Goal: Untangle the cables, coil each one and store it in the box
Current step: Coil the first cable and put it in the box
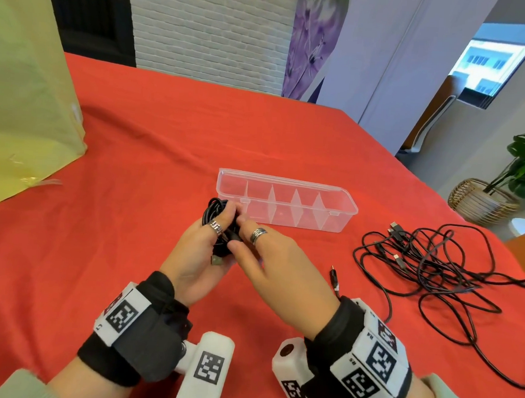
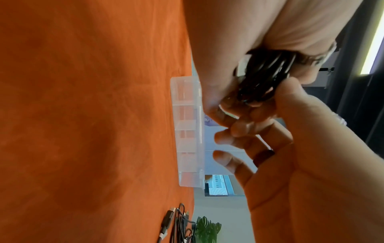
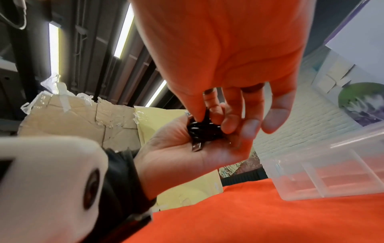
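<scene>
Black coiled cable (image 1: 215,223), largely hidden, is gripped by left hand (image 1: 201,253) and pinched by right hand (image 1: 269,260).

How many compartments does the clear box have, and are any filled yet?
5, in a row along the clear box, split by four dividers. All look empty; the coiled cable is in both hands' grip, left hand, right hand.

My right hand (image 3: 224,54) reaches in from 12 o'clock, thumb and fingers (image 3: 228,118) pinching the coiled black cable (image 3: 204,129). My left hand (image 3: 187,148) cradles the coil from 8 o'clock; a USB plug (image 3: 196,146) lies on its palm. Clear divided box (image 3: 324,177) at 4 o'clock on the red-clothed bench (image 3: 259,218).
</scene>
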